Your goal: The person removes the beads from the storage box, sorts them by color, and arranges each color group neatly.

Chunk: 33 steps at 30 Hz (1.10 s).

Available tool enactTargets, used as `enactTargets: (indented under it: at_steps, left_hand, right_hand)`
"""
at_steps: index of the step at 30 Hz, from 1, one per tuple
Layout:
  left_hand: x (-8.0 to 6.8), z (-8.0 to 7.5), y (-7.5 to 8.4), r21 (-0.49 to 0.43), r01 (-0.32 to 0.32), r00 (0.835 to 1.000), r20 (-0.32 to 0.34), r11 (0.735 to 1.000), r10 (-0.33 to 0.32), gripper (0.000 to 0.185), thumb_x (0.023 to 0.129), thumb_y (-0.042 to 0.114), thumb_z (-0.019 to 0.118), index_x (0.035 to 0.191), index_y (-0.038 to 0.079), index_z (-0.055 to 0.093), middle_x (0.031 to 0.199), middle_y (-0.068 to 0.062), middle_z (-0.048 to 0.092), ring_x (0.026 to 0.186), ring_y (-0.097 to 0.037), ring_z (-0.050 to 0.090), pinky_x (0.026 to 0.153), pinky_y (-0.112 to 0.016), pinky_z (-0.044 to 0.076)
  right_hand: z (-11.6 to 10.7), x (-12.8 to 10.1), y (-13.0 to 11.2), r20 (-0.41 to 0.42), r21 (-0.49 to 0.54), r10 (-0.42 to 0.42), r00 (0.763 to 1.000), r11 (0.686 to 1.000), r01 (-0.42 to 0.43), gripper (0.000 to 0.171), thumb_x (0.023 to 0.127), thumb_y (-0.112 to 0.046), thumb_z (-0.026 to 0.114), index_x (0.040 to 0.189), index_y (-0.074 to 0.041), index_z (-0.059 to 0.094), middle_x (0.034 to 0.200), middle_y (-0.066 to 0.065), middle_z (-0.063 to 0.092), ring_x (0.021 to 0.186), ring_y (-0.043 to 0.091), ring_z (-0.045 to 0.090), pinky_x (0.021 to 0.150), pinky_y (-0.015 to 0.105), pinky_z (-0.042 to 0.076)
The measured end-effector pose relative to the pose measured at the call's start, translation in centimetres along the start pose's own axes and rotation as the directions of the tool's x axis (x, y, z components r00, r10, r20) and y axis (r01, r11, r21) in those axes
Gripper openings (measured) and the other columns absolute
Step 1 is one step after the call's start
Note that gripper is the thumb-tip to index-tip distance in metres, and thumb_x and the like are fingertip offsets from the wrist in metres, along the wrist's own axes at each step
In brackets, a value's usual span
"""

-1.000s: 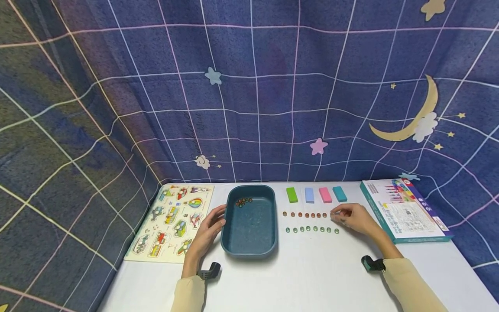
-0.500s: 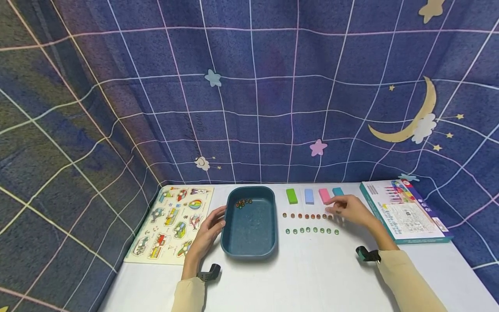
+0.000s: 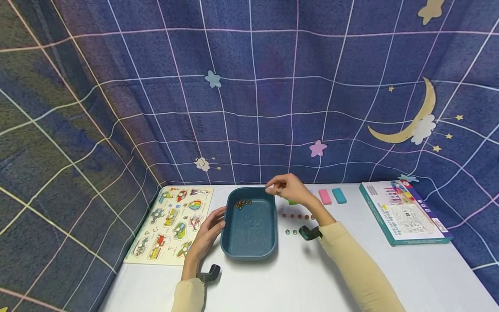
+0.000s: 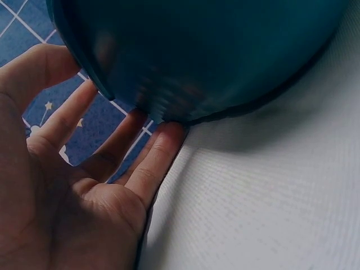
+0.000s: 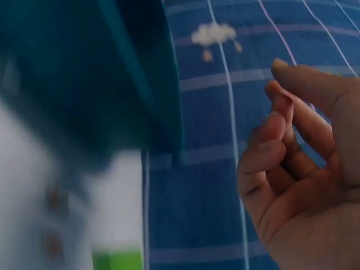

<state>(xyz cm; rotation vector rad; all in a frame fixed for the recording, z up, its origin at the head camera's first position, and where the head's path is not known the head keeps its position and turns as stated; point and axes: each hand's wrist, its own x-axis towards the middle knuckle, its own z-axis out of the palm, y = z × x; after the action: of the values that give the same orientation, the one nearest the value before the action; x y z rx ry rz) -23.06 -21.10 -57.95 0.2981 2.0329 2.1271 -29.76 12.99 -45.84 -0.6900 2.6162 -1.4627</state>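
The left hand (image 3: 209, 229) touches the left wall of the teal bin (image 3: 249, 236), fingers loosely extended. At the bin's far right corner hangs the right hand (image 3: 291, 190), fingers curled — whether pinching anything, I cannot tell. Small beads (image 3: 241, 203) cluster inside the bin, far left — reddish beads (image 3: 299, 216) line up to its right.

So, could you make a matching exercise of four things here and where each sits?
Things
1. blue-green tub
2. reddish pieces
3. pink block
4. picture board

Places
A. beside the teal block
B. left of the tub
C. between picture board and reddish pieces
D. directly beyond the green pieces

Pairs: 1-C, 2-D, 3-A, 4-B
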Motion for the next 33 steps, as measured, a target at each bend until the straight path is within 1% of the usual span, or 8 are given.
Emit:
enactTargets:
  at_steps: [4, 8, 12, 18, 19, 26, 29, 33]
  left_hand:
    - [0.0, -0.1, 0.0, 0.009, -0.007, 1.0, 0.002, 1.0, 0.007, 0.057, 0.106, 0.014, 0.059, 0.16, 0.011, 0.042, 0.166, -0.021, 0.04, 0.148, -0.03, 0.045, 0.111, -0.021, 0.051]
    - [-0.1, 0.0, 0.1, 0.011, -0.006, 1.0, 0.007, 1.0, 0.006, 0.057, 0.107, 0.015, 0.058, 0.161, 0.011, 0.042, 0.166, -0.021, 0.04, 0.147, -0.028, 0.046, 0.111, -0.021, 0.051]
    - [-0.1, 0.0, 0.1, 0.005, -0.006, 1.0, 0.016, 1.0, 0.006, 0.057, 0.107, 0.014, 0.058, 0.161, 0.011, 0.041, 0.166, -0.02, 0.04, 0.145, -0.025, 0.048, 0.11, -0.022, 0.051]
    - [0.0, 0.1, 0.3, -0.007, -0.013, 0.999, 0.033, 1.0, 0.014, 0.058, 0.107, 0.012, 0.057, 0.162, 0.009, 0.039, 0.168, -0.023, 0.037, 0.151, -0.038, 0.04, 0.108, -0.019, 0.051]
    - [0.0, 0.1, 0.3, -0.008, -0.013, 0.999, 0.034, 1.0, 0.014, 0.058, 0.107, 0.012, 0.056, 0.162, 0.009, 0.039, 0.168, -0.023, 0.037, 0.152, -0.04, 0.039, 0.108, -0.019, 0.051]
    - [0.1, 0.1, 0.5, -0.001, -0.009, 1.0, 0.017, 1.0, 0.009, 0.057, 0.106, 0.013, 0.058, 0.161, 0.009, 0.041, 0.166, -0.022, 0.04, 0.145, -0.028, 0.047, 0.108, -0.02, 0.052]
    - [0.0, 0.0, 0.4, -0.006, -0.006, 1.0, 0.013, 1.0, 0.006, 0.056, 0.106, 0.011, 0.057, 0.16, 0.008, 0.041, 0.166, -0.022, 0.04, 0.14, -0.021, 0.049, 0.108, -0.02, 0.053]
    - [0.0, -0.1, 0.2, -0.01, -0.006, 1.0, 0.008, 1.0, 0.007, 0.056, 0.106, 0.01, 0.057, 0.16, 0.008, 0.042, 0.165, -0.023, 0.041, 0.138, -0.02, 0.051, 0.109, -0.021, 0.053]
  right_hand:
    - [3.9, 2.7, -1.5, 0.016, 0.037, 0.002, 1.0, 0.999, -0.003, 0.025, 0.096, -0.024, 0.079, 0.114, -0.008, 0.081, 0.081, 0.012, 0.07, 0.066, 0.012, 0.051, 0.06, 0.024, 0.04]
    - [7.2, 4.5, -2.0, 0.02, 0.037, 0.062, 0.998, 0.997, -0.062, 0.022, 0.095, -0.024, 0.08, 0.112, -0.01, 0.082, 0.086, 0.018, 0.073, 0.065, 0.011, 0.053, 0.06, 0.023, 0.043]
    - [9.7, 5.5, -1.1, 0.018, -0.012, 0.113, 0.993, 0.994, -0.113, 0.016, 0.092, -0.019, 0.083, 0.105, -0.01, 0.084, 0.081, 0.012, 0.076, 0.062, 0.009, 0.055, 0.058, 0.022, 0.045]
    - [12.0, 5.7, 0.7, 0.017, -0.136, 0.189, 0.982, 0.973, -0.185, 0.012, 0.084, -0.015, 0.089, 0.096, -0.012, 0.085, 0.087, 0.002, 0.082, 0.072, 0.01, 0.065, 0.066, 0.023, 0.052]
    - [12.4, 5.8, 1.6, 0.007, -0.158, 0.164, 0.986, 0.974, -0.161, 0.012, 0.083, -0.019, 0.09, 0.093, -0.015, 0.086, 0.086, -0.001, 0.082, 0.074, 0.012, 0.065, 0.067, 0.024, 0.052]
    - [12.2, 5.5, 0.9, 0.007, -0.2, 0.175, 0.984, 0.965, -0.17, 0.013, 0.083, -0.016, 0.089, 0.096, -0.013, 0.086, 0.09, 0.001, 0.083, 0.084, 0.017, 0.07, 0.076, 0.027, 0.057]
    - [11.4, 5.5, 0.4, 0.018, -0.154, 0.136, 0.991, 0.979, -0.131, 0.014, 0.087, -0.015, 0.085, 0.099, -0.01, 0.085, 0.085, 0.006, 0.082, 0.075, 0.018, 0.07, 0.067, 0.024, 0.053]
    - [8.6, 4.8, -1.0, 0.018, -0.101, 0.07, 0.997, 0.993, -0.068, 0.02, 0.091, -0.019, 0.083, 0.107, -0.008, 0.083, 0.077, 0.007, 0.076, 0.065, 0.013, 0.062, 0.06, 0.021, 0.046]
